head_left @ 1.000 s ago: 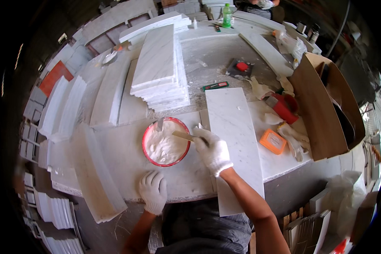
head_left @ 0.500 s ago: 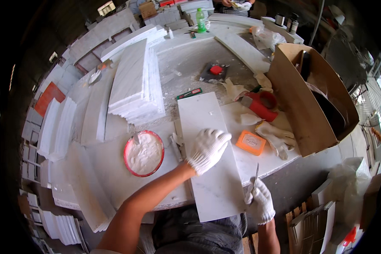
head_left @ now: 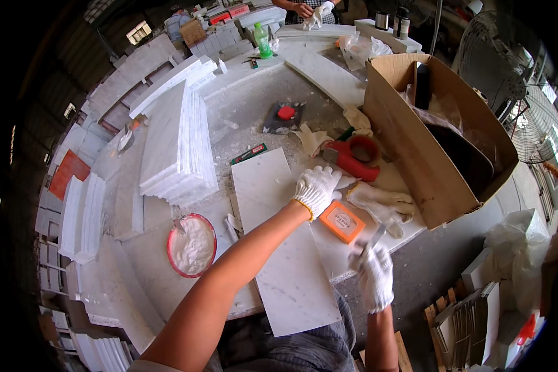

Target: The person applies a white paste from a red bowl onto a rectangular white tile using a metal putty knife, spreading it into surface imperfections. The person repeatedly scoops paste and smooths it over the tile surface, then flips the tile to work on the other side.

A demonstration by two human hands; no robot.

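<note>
My left hand (head_left: pixel 317 191), in a white knit glove, reaches across a long white marble slab (head_left: pixel 294 273) to its right edge. Its fingers curl down onto a crumpled white cloth (head_left: pixel 346 181), partly hidden under them. In my gloved right hand (head_left: pixel 376 279), off the bench's front edge, is a thin metal putty knife (head_left: pixel 376 236), blurred, with its blade pointing up. An orange box-shaped block (head_left: pixel 341 222) lies between the hands, beside a loose white glove (head_left: pixel 384 206). Left of the slab stands a red-rimmed bowl of white paste (head_left: pixel 192 246) with a tool in it.
A red tape dispenser (head_left: pixel 353 162) lies beyond the cloth, beside an open cardboard box (head_left: pixel 421 142). Stacked marble slabs (head_left: pixel 173 149) stand at left, with a green-and-red cutter (head_left: pixel 248 153) nearby. A green bottle (head_left: pixel 262 40) stands farther back. Another person's hands (head_left: pixel 316 12) show at the far edge.
My left hand has moved off the slab's middle to the cloth at its right. The right hand has risen slightly with the putty knife. The whole view has shifted.
</note>
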